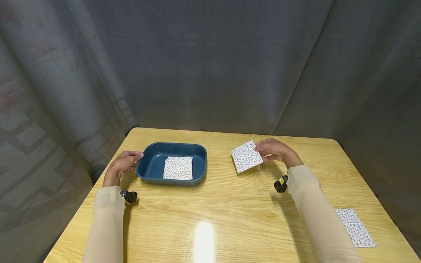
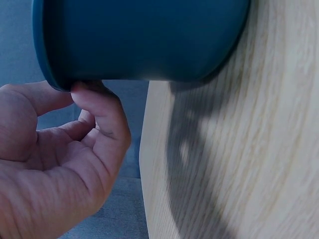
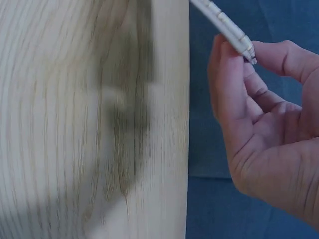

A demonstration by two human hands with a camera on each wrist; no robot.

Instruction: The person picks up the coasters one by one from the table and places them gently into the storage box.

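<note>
Arms (image 1: 106, 226) reach forward, well apart; left hand (image 1: 124, 164) pinches, right hand (image 1: 277, 149) pinches, both angled inward.

Beige sleeves (image 1: 107, 226), black wrist cameras (image 1: 131, 197) (one yellow-marked)

My head view faces forward and down over the table (image 1: 236, 212); wrist views closely face left hand (image 2: 70, 169) and right hand (image 3: 274, 144). Head and left-wrist views share the blue tray (image 2: 139, 40).

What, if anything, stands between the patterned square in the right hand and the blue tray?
Nothing visible does; bare tabletop lies between the patterned square in the right hand and the blue tray, whose raised wall may need clearing.
</note>
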